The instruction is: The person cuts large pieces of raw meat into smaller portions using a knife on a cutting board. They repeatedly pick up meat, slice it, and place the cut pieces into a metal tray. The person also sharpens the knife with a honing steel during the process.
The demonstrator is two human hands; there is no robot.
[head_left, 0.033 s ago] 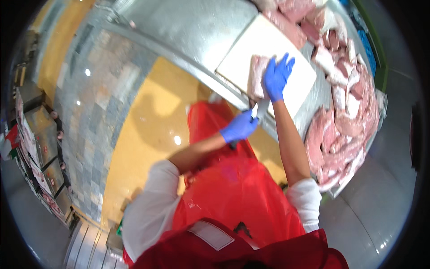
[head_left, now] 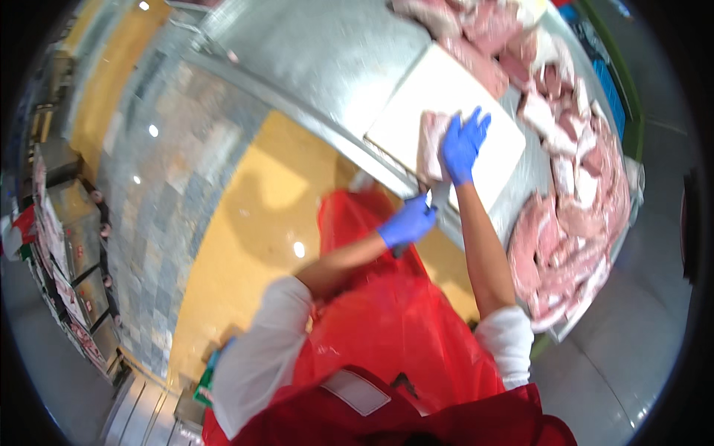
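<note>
A pale pink slab of raw meat (head_left: 431, 146) lies on a white cutting board (head_left: 401, 111) at the near edge of the steel table. My right hand (head_left: 462, 147), in a blue glove, rests along the meat's right side with its fingers stretched and spread toward the far side. My left hand (head_left: 409, 221), gloved in blue too, is closed round the handle of a knife (head_left: 440, 195). Its blade points up and right, close to the near end of the meat; whether it touches the meat I cannot tell. Part of the dark handle shows below the fist.
Many raw meat pieces (head_left: 587, 215) are heaped along the table's right and far sides. Bare steel tabletop (head_left: 312, 56) stretches to the far left. My red apron (head_left: 401, 320) hangs by the table's edge. At far left stands a metal rack (head_left: 74, 245) on the floor.
The whole view has shifted slightly, so the board and meat appear a little lower. Both hands keep about the same place beside the meat.
</note>
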